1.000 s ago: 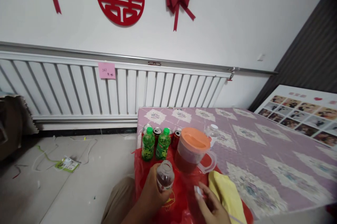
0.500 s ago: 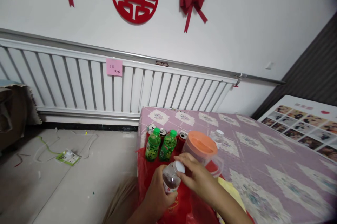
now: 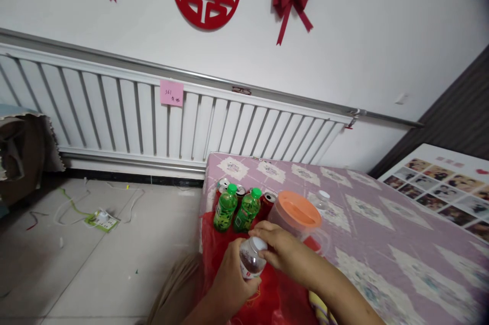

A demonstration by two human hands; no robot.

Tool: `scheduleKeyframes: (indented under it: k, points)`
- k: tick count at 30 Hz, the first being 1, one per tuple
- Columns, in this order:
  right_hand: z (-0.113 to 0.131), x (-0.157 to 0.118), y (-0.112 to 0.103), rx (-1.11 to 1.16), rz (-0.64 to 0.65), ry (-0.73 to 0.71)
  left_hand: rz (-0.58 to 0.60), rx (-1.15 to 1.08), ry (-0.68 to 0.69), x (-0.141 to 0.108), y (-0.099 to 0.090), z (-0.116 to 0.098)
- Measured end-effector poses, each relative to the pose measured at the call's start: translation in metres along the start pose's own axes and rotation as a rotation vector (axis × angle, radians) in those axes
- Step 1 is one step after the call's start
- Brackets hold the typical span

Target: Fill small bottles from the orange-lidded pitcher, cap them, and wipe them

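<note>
A clear bottle with a white cap (image 3: 252, 260) is tilted over the red plastic sheet (image 3: 267, 294). My left hand (image 3: 232, 278) is wrapped around its body. The fingers of my right hand (image 3: 275, 246) are closed on the white cap, which sits at the bottle's mouth. Just beyond my hands stand two green bottles, one (image 3: 225, 209) left of the other (image 3: 247, 211), with several drink cans behind and beside them. To their right is a clear pitcher with an orange lid (image 3: 300, 208).
Another white-capped bottle (image 3: 323, 199) stands behind the pitcher on the patterned purple cover (image 3: 367, 218). Yellow cloth (image 3: 320, 308) lies under my right forearm. A radiator (image 3: 153, 116) runs along the wall; a power strip (image 3: 101, 219) and cords lie on the floor.
The view has shifted slightly, so the scene sits a little further right. My right hand has turned a little over the cap, still on it; my left hand keeps its hold.
</note>
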State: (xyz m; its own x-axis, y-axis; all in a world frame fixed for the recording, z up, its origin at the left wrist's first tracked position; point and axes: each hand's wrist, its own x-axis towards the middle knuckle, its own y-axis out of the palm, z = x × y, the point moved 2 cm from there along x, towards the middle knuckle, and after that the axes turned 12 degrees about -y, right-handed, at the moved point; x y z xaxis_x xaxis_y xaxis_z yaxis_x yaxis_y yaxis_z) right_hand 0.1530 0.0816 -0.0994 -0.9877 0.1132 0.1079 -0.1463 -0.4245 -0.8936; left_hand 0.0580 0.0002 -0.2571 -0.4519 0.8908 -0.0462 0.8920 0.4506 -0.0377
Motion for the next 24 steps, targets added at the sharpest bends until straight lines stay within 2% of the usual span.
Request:
scheduleKeyframes:
  k: [4, 15, 21, 24]
  points:
    - [0.0010, 0.0005, 0.0009, -0.045, 0.016, -0.009, -0.022, 0.084, 0.045, -0.0009, -0.0009, -0.0019]
    - [-0.0036, 0.0017, 0.0003, -0.019, 0.036, -0.088, 0.027, 0.097, 0.012, -0.0019, -0.0023, -0.0040]
    - [-0.0053, -0.0018, -0.0015, 0.094, -0.010, -0.075, 0.015, 0.108, 0.028, -0.0012, -0.0024, -0.0016]
    - [-0.0084, -0.0045, -0.0074, 0.128, -0.037, -0.008, 0.014, 0.116, 0.023, -0.0008, -0.0025, -0.0025]
